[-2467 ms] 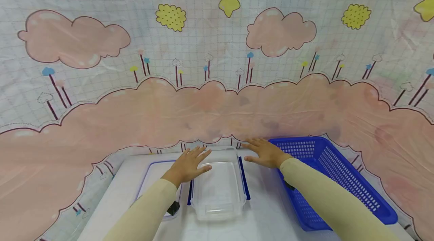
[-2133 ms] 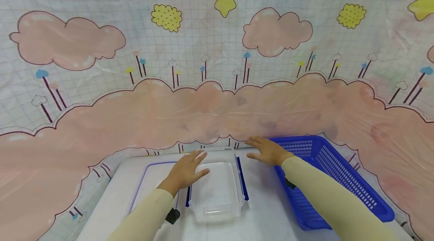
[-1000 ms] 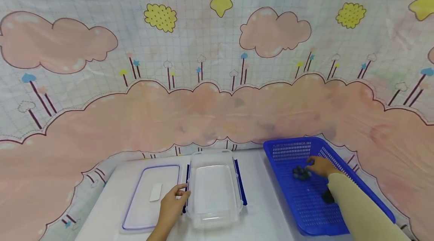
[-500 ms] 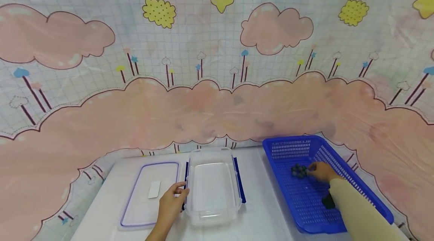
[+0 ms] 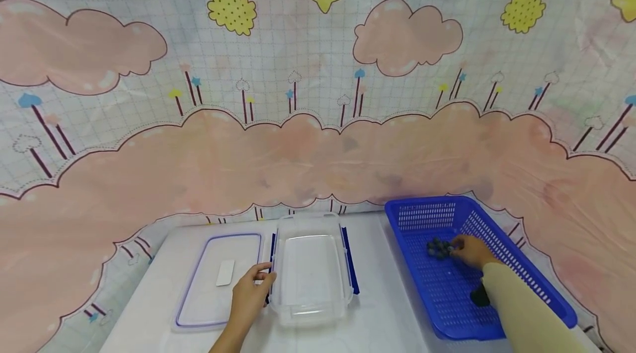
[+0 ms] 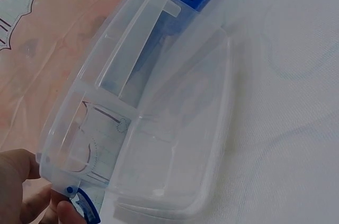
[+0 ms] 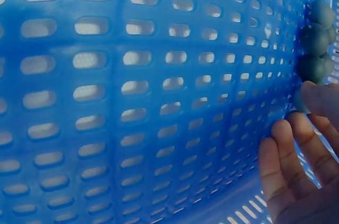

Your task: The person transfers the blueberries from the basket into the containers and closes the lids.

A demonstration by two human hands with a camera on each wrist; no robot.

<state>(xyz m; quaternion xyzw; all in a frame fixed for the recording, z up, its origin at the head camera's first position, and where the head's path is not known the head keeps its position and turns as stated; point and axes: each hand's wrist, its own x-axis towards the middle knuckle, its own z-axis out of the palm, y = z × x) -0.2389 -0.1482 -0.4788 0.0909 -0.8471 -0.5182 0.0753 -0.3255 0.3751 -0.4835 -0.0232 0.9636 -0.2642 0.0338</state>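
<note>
The grapes (image 5: 438, 248) lie on the floor of the blue basket (image 5: 447, 298), directly at the fingertips of the right hand (image 5: 471, 252). Basket floor extends toward the person from that hand; beyond it stands the far perforated wall, and the right-hand rim slants past behind the wrist. A strip of white table (image 5: 385, 298) separates the basket from the clear container (image 5: 312, 278), which sits between the hands, just beside the left hand (image 5: 247, 293). To the left of that hand lies a flat clear lid (image 5: 206, 300) with a blue border, a white rectangle (image 5: 226, 273) on it.

The bunch points away from the right fingertips toward the left-hand side, its long axis running roughly across the basket. The container's long axis runs forward, away from the person, alongside the left hand.

The grapes are round, dark and tightly clustered, greenish grey with a dull skin in the right wrist view. The container is translucent, with blue clasps (image 5: 350, 262) along its sides.

Right hand: thumb and finger pinch the near end of the bunch, remaining fingers extended. Left hand: thumb and fingers bent, pinching the container's near-side edge beside a clasp.
</note>
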